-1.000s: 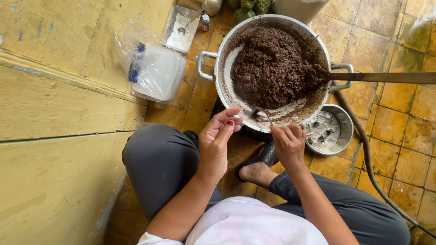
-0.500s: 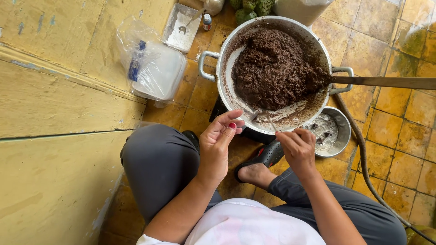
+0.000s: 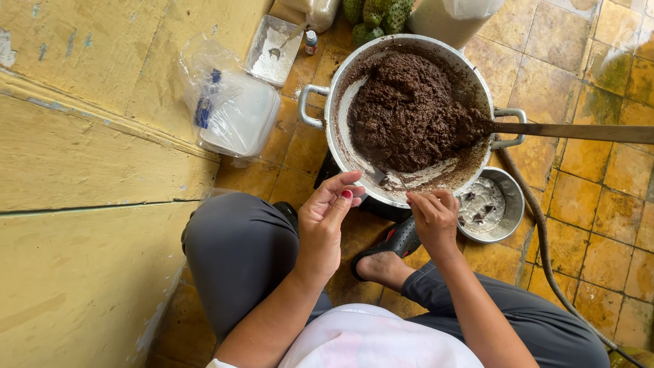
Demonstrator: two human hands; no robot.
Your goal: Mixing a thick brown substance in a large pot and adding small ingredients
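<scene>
Both hands being held at the near rim of a large metal pot (image 3: pixel 327 129) of dark brown paste (image 3: pixel 409 109).

The left hand (image 3: pixel 327 225) is being held palm-up, its grip spread and empty, fingertips just below the rim. The right hand (image 3: pixel 432 221) is being held with fingertips bunched together (whether anything is being pinched cannot be told). The pot is being kept on the tiled floor (image 3: pixel 593 204), with a long-handled paddle (image 3: pixel 572 131) resting in the paste and a small metal bowl (image 3: pixel 507 215) just beside the right hand.

Hands (image 3: pixel 327 225) by pot (image 3: pixel 340 129) — brown mix (image 3: pixel 409 109).
</scene>
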